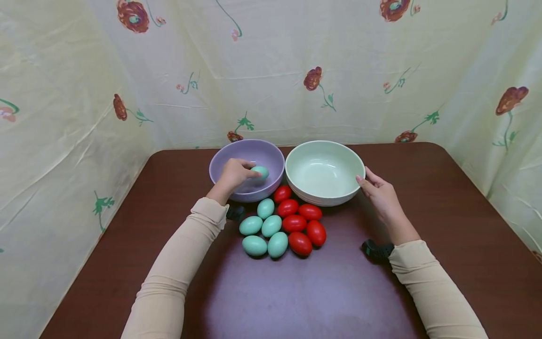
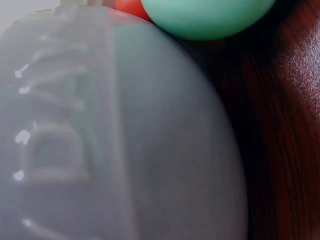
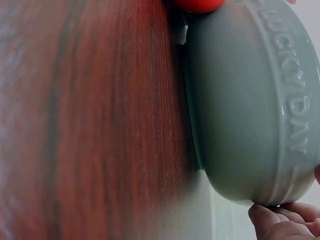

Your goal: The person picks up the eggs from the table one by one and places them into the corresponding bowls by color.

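Note:
In the head view my left hand point(image 1: 234, 175) reaches over the purple bowl point(image 1: 219, 159) and pinches a mint-green egg point(image 1: 260, 173) inside its rim. The purple bowl's outer wall point(image 2: 175, 140) fills most of the left wrist view, where the left hand is not seen. My right hand point(image 1: 380, 195) holds the right rim of the pale green bowl point(image 1: 326, 172), thumb at the rim and fingers along the outside. In the right wrist view its fingers point(image 3: 287, 220) touch that bowl's wall, which carries raised lettering. No egg shows inside the pale green bowl.
Several mint-green eggs point(image 1: 271, 226) lie in front of the purple bowl. Beside them on the right are several red eggs point(image 1: 300, 243), one close against the bowls. Both bowls stand side by side near the back edge of the dark wooden table point(image 1: 338, 292). A flowered curtain point(image 1: 271, 94) hangs behind.

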Available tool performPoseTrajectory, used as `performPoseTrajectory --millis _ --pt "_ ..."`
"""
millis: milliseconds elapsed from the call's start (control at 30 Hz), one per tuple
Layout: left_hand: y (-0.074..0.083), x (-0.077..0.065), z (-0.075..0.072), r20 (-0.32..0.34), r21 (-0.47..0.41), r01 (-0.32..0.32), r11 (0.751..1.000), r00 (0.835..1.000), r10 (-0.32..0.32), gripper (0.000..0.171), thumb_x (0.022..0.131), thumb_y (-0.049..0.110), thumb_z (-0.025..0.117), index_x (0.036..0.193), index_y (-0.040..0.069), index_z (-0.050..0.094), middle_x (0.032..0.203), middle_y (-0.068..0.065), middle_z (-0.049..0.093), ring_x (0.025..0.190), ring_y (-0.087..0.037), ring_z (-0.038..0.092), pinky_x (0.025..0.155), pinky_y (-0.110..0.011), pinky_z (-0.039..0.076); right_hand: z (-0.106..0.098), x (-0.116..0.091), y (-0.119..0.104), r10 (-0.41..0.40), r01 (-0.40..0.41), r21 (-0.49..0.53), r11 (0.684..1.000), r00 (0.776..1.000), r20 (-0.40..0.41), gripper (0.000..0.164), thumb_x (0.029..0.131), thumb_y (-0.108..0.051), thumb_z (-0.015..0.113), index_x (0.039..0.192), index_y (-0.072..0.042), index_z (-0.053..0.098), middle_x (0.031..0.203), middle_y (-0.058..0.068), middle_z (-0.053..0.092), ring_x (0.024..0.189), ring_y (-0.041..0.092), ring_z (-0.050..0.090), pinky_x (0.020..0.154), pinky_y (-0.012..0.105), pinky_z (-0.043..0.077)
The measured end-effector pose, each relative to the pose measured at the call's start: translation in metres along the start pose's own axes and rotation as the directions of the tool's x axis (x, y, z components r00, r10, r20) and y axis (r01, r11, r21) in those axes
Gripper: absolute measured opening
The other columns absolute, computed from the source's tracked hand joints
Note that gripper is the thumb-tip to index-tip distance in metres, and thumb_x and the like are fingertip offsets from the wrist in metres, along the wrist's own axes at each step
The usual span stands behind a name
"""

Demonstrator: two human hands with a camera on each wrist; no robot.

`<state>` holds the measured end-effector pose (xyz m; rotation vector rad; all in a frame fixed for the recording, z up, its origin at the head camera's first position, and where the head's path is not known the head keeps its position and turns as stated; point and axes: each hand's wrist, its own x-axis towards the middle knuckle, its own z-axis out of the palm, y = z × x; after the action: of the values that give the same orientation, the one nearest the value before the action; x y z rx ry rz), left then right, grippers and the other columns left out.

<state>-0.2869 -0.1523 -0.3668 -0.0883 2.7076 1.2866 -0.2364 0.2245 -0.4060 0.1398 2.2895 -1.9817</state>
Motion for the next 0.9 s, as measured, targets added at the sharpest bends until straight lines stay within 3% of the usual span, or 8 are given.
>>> performPoseTrajectory --millis 467,733,900 --pt "0.0032 0.0035 0.0044 0.025 0.080 -0.036 0.996 0.999 0.034 0.041 0.081 0.022 0.082 0.117 0.005 0.074 0.124 -0.013 0.070 0.119 -0.028 0.058 0.101 -0.039 0.048 0.0002 0.0003 -0.0012 -0.018 0.017 0.049 0.999 1.000 0.004 0.072 0.099 -0.037 0.058 0.156 -0.014 0.022 0.165 0.007 0.013 0.149 0.019 0.024 0.117 0.036 0.026" --pt "0.0004 0.0056 0.0076 0.063 0.092 -0.027 0.995 0.998 0.021 0.038 0.080 0.022 0.082 0.114 0.006 0.075 0.118 -0.012 0.072 0.110 -0.025 0.057 0.091 -0.033 0.050 -0.0010 -0.0008 0.0023 0.006 -0.006 0.016 1.000 1.000 -0.003 0.071 0.099 -0.039 0.057 0.157 -0.016 0.022 0.164 0.007 0.017 0.148 0.017 0.027 0.117 0.036 0.027" --pt "-0.0008 0.0055 0.0079 0.061 0.091 -0.021 0.996 0.998 0.016 0.038 0.080 0.022 0.083 0.114 0.006 0.075 0.118 -0.012 0.072 0.109 -0.026 0.057 0.092 -0.034 0.050 -0.0001 -0.0003 0.0017 0.003 -0.003 0.008 1.000 1.000 -0.002 0.072 0.099 -0.041 0.057 0.157 -0.017 0.022 0.164 0.006 0.016 0.148 0.017 0.026 0.117 0.037 0.027"
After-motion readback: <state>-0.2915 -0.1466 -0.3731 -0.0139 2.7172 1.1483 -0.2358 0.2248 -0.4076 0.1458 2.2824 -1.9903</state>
